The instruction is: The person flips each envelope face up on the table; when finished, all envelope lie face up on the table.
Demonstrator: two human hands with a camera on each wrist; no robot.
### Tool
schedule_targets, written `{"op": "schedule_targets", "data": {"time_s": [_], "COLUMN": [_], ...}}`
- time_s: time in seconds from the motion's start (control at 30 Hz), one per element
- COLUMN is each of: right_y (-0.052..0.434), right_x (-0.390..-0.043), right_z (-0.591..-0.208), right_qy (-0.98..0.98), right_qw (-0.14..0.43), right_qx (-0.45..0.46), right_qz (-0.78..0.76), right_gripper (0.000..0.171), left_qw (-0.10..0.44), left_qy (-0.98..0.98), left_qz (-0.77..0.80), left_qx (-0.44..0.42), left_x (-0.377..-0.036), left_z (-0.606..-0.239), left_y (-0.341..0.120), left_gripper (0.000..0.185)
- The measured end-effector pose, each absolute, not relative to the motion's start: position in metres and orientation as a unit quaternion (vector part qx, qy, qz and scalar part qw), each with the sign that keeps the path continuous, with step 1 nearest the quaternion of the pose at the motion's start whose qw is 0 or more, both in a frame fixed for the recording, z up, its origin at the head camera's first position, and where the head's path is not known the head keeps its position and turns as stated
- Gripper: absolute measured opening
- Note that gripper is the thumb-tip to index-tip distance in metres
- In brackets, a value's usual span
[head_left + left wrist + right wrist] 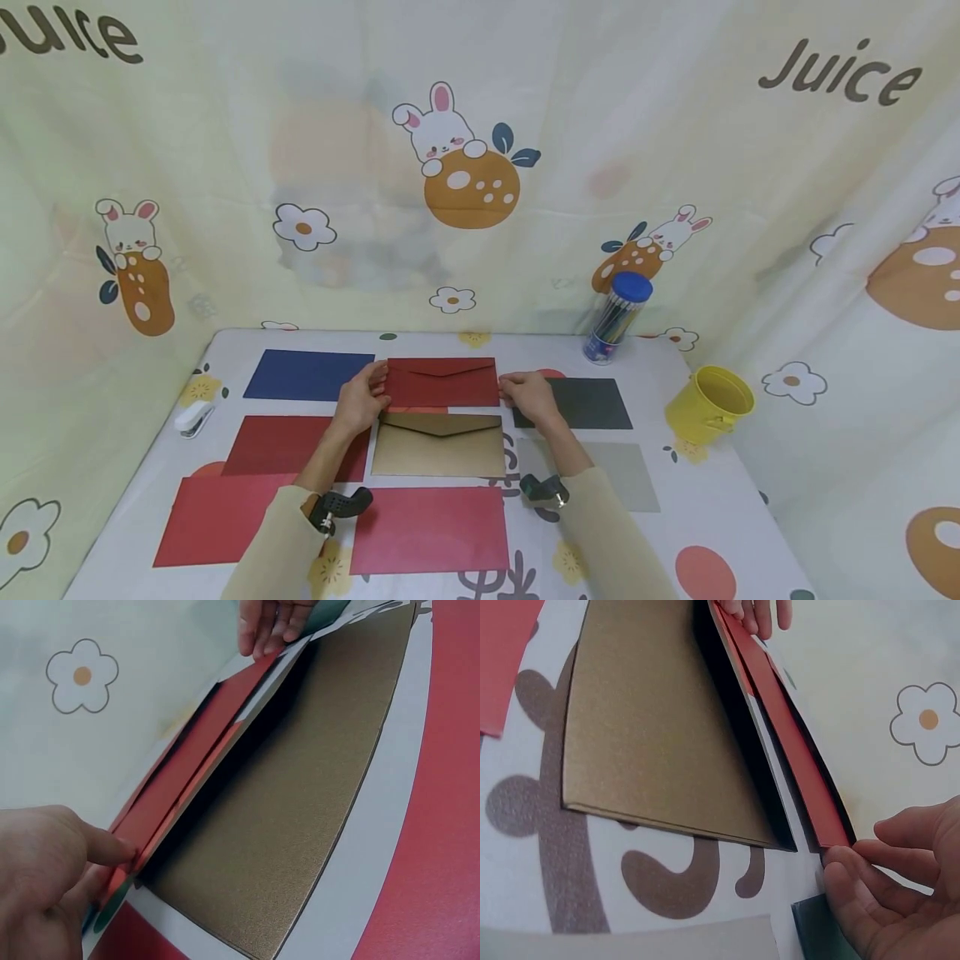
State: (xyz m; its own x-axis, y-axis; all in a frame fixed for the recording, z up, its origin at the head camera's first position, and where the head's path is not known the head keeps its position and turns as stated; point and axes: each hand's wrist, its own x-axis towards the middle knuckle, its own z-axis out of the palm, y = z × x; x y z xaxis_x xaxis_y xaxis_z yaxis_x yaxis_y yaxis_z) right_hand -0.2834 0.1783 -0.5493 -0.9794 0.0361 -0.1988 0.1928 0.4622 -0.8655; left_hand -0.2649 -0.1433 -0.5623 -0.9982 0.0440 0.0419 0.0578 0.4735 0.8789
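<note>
placement of the flapped red envelope (441, 387) appeared nearly complete: it sat just beyond the gold envelope (438, 454), with half-curled fingers of the left hand (362, 402) and right hand (531, 395) pinching its opposite ends, while final alignment and release seemingly remained.

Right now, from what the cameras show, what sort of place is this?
Probably a craft or paperwork corner, though I cannot be sure: cartoon-printed cloth hangs behind a table that holds flapped envelopes, a white stapler and a blue-lidded jar.

Eight envelopes (441, 387), one stapler (194, 418), one jar (617, 321), one bucket (693, 408)
</note>
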Motion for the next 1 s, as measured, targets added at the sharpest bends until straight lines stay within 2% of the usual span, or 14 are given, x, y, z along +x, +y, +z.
{"op": "schedule_targets", "data": {"time_s": [0.5, 0.77, 0.9, 1.0], "right_y": [0.184, 0.232, 0.266, 0.291], "right_x": [-0.281, -0.265, -0.256, -0.252], "right_z": [-0.546, -0.530, -0.522, -0.518], "right_qy": [0.853, 0.890, 0.910, 0.918], "right_qw": [0.073, 0.037, 0.019, 0.011], "right_qx": [0.049, 0.043, 0.051, 0.065], "right_qz": [-0.514, -0.452, -0.412, -0.391], "right_gripper": [0.031, 0.034, 0.037, 0.040], "left_qw": [0.008, 0.026, -0.005, -0.056], "left_qy": [-0.855, -0.856, -0.839, -0.814], "left_qz": [-0.518, -0.512, -0.533, -0.564], "left_qx": [-0.031, -0.073, -0.106, -0.127], "left_x": [-0.264, -0.255, -0.250, -0.244], "left_z": [-0.561, -0.548, -0.538, -0.530], "left_y": [-0.143, -0.112, -0.084, -0.060], "left_gripper": [0.068, 0.055, 0.049, 0.049]}}
